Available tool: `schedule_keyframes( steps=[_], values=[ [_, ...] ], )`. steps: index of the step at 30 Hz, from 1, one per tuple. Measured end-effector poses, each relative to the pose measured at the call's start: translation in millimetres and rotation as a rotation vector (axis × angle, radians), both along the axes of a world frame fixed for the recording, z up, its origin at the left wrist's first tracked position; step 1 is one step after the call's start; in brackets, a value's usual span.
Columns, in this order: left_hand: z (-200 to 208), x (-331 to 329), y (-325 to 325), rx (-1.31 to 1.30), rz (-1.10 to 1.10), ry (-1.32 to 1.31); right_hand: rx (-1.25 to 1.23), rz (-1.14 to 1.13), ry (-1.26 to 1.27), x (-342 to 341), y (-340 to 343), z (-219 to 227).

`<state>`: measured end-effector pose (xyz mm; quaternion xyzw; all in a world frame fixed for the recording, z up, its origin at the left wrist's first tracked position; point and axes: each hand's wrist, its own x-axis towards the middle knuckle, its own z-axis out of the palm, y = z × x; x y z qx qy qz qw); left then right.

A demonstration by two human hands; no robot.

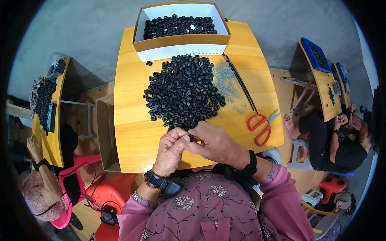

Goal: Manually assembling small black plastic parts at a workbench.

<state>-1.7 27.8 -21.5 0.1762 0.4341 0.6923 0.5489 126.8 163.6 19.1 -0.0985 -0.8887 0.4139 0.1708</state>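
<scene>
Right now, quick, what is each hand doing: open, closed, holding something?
Left hand: closed, pinching a small black piece.
Right hand: closed, fingertips apparently on the same piece.

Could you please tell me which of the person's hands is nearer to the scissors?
The right hand. It is to the left of the scissors; the left hand is farther left, with the right hand between it and them.

Dark print [201,54], white box side [167,54], unreadably small
</scene>
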Motion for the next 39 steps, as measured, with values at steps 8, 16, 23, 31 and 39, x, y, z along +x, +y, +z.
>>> schedule_keyframes(
  steps=[8,16,23,31,39],
  values=[
    [-2.9,6.6,-3.4,0.045,-0.01,0.115,-0.323,0.071,-0.044,5.7,15.6,9.6],
    [-2.0,15.5,-3.0,0.05,0.014,0.209,-0.78,0.014,-0.085,6.3,6.6,-2.9],
    [-5.7,19.5,-7.3,0.063,0.135,0.355,-1.091,-0.138,0.114,4.2,-17.2,-25.5],
    [-10.6,11.2,-6.9,0.128,0.058,0.154,-1.077,-0.139,0.091,11.1,-1.1,-6.3],
    [-9.7,6.9,-7.6,0.157,-0.009,0.133,-0.981,-0.065,0.095,0.8,-0.2,6.4]
  ],
)
